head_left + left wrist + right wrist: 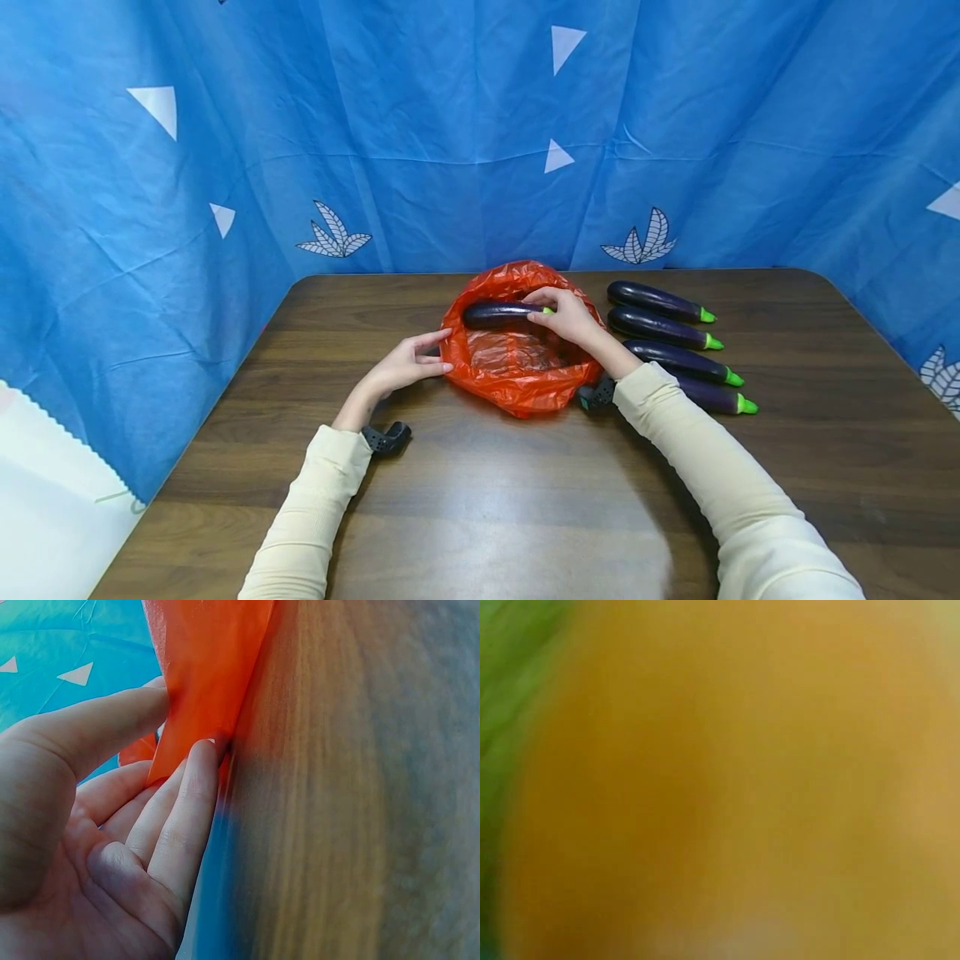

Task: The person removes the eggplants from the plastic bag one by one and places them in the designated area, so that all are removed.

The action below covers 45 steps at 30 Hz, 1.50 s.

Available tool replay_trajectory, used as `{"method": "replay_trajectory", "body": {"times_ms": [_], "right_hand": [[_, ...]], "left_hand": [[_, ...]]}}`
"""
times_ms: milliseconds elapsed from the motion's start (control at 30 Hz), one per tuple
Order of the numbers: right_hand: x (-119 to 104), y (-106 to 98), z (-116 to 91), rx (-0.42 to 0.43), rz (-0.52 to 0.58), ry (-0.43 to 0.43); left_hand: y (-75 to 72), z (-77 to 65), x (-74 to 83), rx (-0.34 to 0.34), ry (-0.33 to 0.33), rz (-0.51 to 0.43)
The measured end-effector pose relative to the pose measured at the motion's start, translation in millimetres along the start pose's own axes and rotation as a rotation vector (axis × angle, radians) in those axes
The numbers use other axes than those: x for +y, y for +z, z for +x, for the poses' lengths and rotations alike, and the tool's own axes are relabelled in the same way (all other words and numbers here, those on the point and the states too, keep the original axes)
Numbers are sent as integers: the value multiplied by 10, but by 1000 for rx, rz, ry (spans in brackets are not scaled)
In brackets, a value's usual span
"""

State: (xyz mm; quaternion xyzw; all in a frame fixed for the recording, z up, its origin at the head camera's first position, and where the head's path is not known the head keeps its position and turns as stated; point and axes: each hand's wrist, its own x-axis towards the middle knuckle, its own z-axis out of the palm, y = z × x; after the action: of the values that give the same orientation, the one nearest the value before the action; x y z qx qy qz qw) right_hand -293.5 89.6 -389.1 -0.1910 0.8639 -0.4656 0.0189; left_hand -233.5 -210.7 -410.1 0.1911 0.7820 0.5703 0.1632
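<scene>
A red plastic bag (517,398) sits on the table with its mouth spread wide. Inside that mouth lies a dark purple eggplant (495,314), pointing its green stem end to the right. My right hand (566,317) reaches over the bag's right side and pinches the eggplant at the stem end. At the bag's left rim is my left hand (405,362), thumb and fingers apart. In the left wrist view, the fairly straight fingers (176,832) of this hand touch the red plastic (206,682). The right wrist view is a blur.
Several more eggplants (660,331) lie side by side right of the bag, stems toward the right. All of this is on a brown wooden table (525,508). A blue curtain (420,125) hangs along the back and sides.
</scene>
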Motion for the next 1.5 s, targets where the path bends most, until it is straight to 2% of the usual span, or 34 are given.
{"method": "replay_trajectory", "body": {"times_ms": [267,467,733,1000,1300,1500], "right_hand": [[-173,-77,-81,43,-65,-23],[-289,-174,-190,75,-53,-28],[-375,-359,-386,103,73,-91],[-371,-478,-588,111,175,-45],[-370,-553,-837,118,224,-57],[-323,-622,-1076,133,245,-50]], "left_hand": [[-3,-5,-11,0,1,-3],[1,-4,-10,-10,13,-9],[-2,-13,-13,-17,2,-13],[-6,-20,-7,-10,-15,-13],[-18,-13,-46,-11,-13,-27],[-23,-9,-37,-11,-21,-32]]}}
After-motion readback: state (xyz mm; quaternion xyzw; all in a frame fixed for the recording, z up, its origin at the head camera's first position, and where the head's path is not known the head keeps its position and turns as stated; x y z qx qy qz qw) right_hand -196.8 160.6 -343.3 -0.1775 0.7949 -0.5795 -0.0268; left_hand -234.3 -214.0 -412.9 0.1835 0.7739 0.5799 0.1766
